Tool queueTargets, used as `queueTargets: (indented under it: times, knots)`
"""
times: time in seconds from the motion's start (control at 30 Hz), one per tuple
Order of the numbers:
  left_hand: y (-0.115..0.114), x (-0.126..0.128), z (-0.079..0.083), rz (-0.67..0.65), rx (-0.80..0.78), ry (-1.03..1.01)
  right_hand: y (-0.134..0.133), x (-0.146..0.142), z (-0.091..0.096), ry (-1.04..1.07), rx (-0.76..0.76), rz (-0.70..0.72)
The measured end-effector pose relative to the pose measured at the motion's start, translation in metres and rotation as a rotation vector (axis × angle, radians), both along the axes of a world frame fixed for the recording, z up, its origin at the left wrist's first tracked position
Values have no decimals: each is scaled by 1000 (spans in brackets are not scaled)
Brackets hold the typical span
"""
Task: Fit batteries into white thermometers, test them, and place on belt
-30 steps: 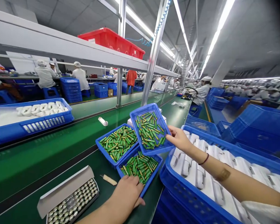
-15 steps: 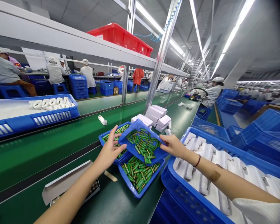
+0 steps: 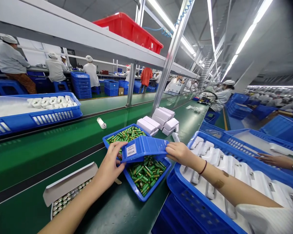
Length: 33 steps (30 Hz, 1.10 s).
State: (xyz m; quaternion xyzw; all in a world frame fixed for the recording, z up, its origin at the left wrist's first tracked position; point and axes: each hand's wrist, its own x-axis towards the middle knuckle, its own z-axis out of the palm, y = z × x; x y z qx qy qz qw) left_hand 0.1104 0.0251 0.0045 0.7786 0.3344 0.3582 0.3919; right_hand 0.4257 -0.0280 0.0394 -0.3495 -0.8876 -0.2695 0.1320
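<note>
Both hands hold a small blue tray (image 3: pixel 144 147), tipped so its outside wall with a white label faces me. My left hand (image 3: pixel 111 165) grips its left edge; my right hand (image 3: pixel 179 153) grips its right edge. Directly beneath it lies a second blue tray (image 3: pixel 139 192) heaped with green batteries (image 3: pixel 143 172). A third blue tray (image 3: pixel 107 141) of green batteries sits behind on the green belt (image 3: pixel 39 152).
An open grey box of silver-ended batteries (image 3: pixel 65 198) lies at lower left. A big blue crate (image 3: pixel 185 195) of white plastic parts stands right; another person's hand (image 3: pixel 271 160) rests on a farther crate. White boxes (image 3: pixel 161 122) are stacked behind. Workers sit along neighbouring lines.
My left hand left the near tray and took the lifted tray's left edge. The tray came down and tipped over toward the lower tray, which now holds more batteries.
</note>
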Motion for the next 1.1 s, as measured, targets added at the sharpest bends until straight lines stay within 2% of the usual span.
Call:
queueTargets:
  times: [0.1,0.2,0.3,0.37,0.47,0.53,0.6,0.7,0.77,0.83,0.93,1.1]
  knots:
    - [0,-1,-4,-24,65,-34,0,2,-1,-26,105,-3]
    - [-3,-2,-3,-21,121,-45,-2,0,7,-52,176,2]
    - [-2,-8,6,-40,136,-38,-4,-5,25,-70,236,15]
    - [7,-18,16,-35,115,-19,-3,-8,40,-46,280,8]
    - [39,-46,23,48,37,53,8,-12,68,225,361,-122]
    - [72,-70,16,122,-13,139,22,-16,93,553,399,-265]
    - [110,-94,0,157,-58,226,41,-24,125,887,370,-309]
    - [157,-117,-28,217,-107,378,70,-42,182,1281,177,-131]
    - [173,-121,-44,271,-112,425,89,-58,218,1416,56,-26]
    - [181,-116,-55,327,-101,452,108,-78,251,1424,-8,11]
    - [188,-102,-66,396,-75,481,139,-112,291,1359,-70,-4]
    - [203,-91,-90,483,-57,525,206,-160,339,1233,-84,-81]
